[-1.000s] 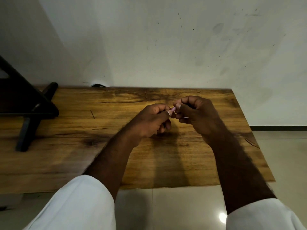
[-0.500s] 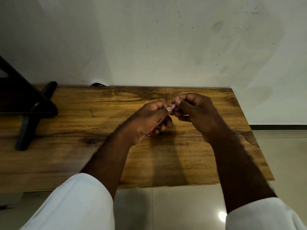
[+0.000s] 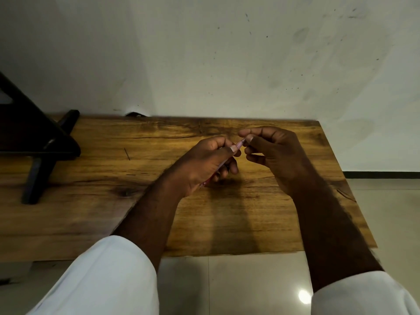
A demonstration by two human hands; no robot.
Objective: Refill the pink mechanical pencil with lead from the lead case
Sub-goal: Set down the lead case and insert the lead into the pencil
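My left hand grips the pink mechanical pencil above the middle of the wooden table. The pencil slants up to the right; its top end shows past my thumb and its tip peeks out below my palm. My right hand pinches at the pencil's top end with thumb and forefinger. Whatever lies between those fingertips is too small to tell. The lead case is hidden or out of view.
A black stand sits on the table's left side. A thin dark stick lies on the wood left of my hands. A pale wall rises behind the table and tiled floor shows on the right.
Both hands have lifted slightly and stayed together. The pencil's lower tip now shows below my left palm, and my right fingers have opened a little around the top end.
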